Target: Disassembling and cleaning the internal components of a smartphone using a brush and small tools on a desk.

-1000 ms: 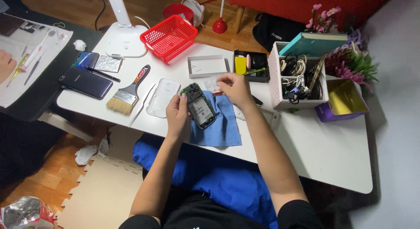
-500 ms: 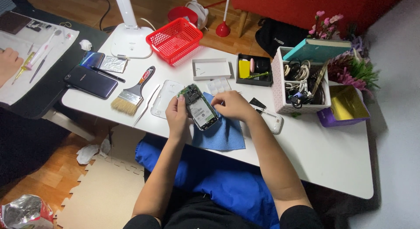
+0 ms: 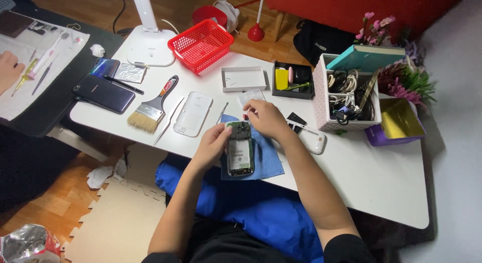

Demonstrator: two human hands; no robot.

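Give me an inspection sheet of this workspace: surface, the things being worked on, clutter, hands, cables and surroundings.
Surface: white table, crowded at its far side.
Job's things: opened phone on blue cloth; white back cover beside it.
Clutter: paintbrush, red basket, dark phone, white tray.
Hands: left hand holds the opened phone's left edge; right hand at its top end.
Cables: coiled in white bin.
Surroundings: wood floor, foam mat, another person's hand at a side table.
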